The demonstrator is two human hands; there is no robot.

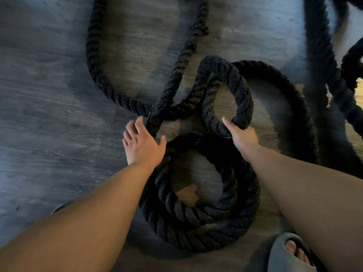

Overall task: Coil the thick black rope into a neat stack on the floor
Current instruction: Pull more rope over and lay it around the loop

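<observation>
A thick black twisted rope (98, 79) winds over the grey wood floor in wide loose bends. Close to me a stretch of it lies coiled in a round stack (198, 222) of about two turns. My right hand (242, 135) grips a raised loop of the rope (242, 95) just beyond the stack's far right edge, fingers curled round the strand. My left hand (142, 143) hovers with fingers spread, holding nothing, beside the strand that leaves the stack at its far left; whether it touches the rope is unclear.
More rope (322, 61) trails in bends along the right side and top right corner. A foot in a grey slide sandal (288, 254) stands at the bottom right, near the stack. The grey plank floor (39, 114) stretches to the left.
</observation>
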